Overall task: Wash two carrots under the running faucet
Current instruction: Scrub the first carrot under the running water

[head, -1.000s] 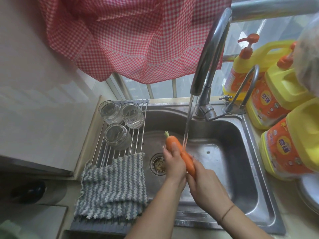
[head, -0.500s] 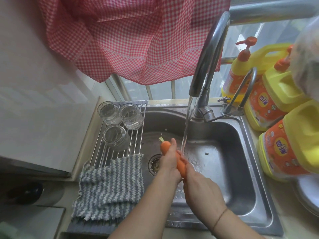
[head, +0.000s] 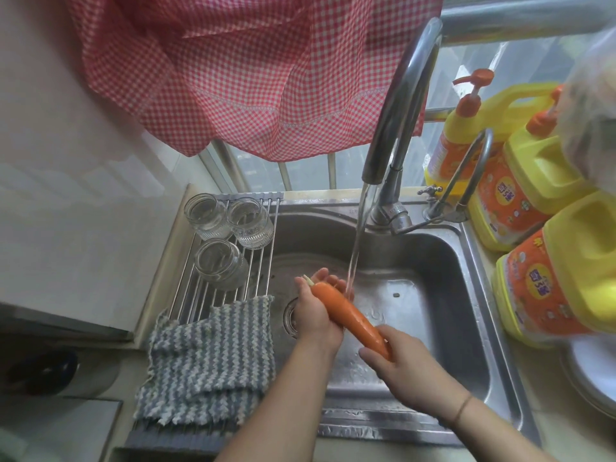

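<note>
The rack (head: 200, 295) carries three glasses (head: 221, 263), probably upturned, and a cloth (head: 206, 358).

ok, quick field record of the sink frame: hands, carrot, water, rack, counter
left hand: grips the carrot's thick top end
right hand: grips the carrot's narrow tip
carrot: one visible, held slanted over the sink
faucet: running; stream lands by the carrot's top end
sink: steel basin, wet
drying rack: over the sink's left side, three glass jars on it
striped cloth: lies on the rack's near end
yellow detergent bottles: right counter
second carrot: not in view
</note>
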`<move>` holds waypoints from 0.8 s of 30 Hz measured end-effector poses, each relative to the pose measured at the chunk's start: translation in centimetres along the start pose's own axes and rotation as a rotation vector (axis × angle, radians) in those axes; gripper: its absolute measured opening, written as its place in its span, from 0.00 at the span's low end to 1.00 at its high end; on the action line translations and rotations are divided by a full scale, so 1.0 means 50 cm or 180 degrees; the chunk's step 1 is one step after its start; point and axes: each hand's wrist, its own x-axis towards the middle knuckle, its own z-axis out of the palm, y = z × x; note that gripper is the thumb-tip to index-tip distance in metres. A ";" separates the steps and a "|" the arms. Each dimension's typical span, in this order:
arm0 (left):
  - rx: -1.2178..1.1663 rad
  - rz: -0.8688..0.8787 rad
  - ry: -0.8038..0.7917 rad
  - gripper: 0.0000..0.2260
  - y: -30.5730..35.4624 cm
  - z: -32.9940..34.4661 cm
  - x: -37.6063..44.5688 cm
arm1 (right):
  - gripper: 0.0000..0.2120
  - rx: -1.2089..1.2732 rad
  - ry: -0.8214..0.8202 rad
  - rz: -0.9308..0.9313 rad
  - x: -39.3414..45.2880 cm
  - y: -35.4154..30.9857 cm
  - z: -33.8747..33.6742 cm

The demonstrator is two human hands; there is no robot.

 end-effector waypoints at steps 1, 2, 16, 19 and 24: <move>0.0025 -0.0002 -0.0021 0.18 -0.007 0.008 -0.009 | 0.06 -0.0777 0.0254 -0.0073 0.001 0.004 0.007; 0.0212 0.0024 -0.0025 0.14 -0.017 0.016 -0.019 | 0.08 -0.1496 0.0492 -0.0067 0.001 0.005 0.015; 0.1140 0.0208 -0.0397 0.17 -0.035 0.002 -0.039 | 0.08 0.0643 0.0402 -0.0391 0.025 -0.020 0.036; 0.1083 0.0020 -0.0944 0.12 -0.035 -0.019 -0.054 | 0.09 0.0786 0.0373 -0.0305 0.032 -0.018 0.024; 0.1002 -0.0135 -0.1123 0.06 -0.014 -0.016 -0.056 | 0.14 0.0354 0.0404 -0.0482 0.033 -0.009 0.021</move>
